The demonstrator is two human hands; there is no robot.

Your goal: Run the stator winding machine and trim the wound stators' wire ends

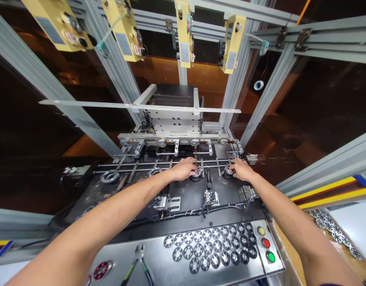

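Both arms reach forward into a winding machine. My left hand [184, 168] rests on a round stator core [197, 173] seated in a fixture on the black machine bed [189, 194], fingers curled over it. Over at the right fixture, my right hand [241, 169] grips a second round stator core [229, 170]. Two more fixtures to the left, one [110, 176] and another [155, 172], hold ring-shaped parts. Whether the cores are lifted or seated I cannot tell.
A steel front panel [159, 266] carries several round stator cores [209, 248], yellow, red and green buttons [265, 243], and pliers [138, 264]. More cores [334, 232] lie on a surface at right. Aluminium frame posts [260, 107] and yellow units [232, 43] stand above.
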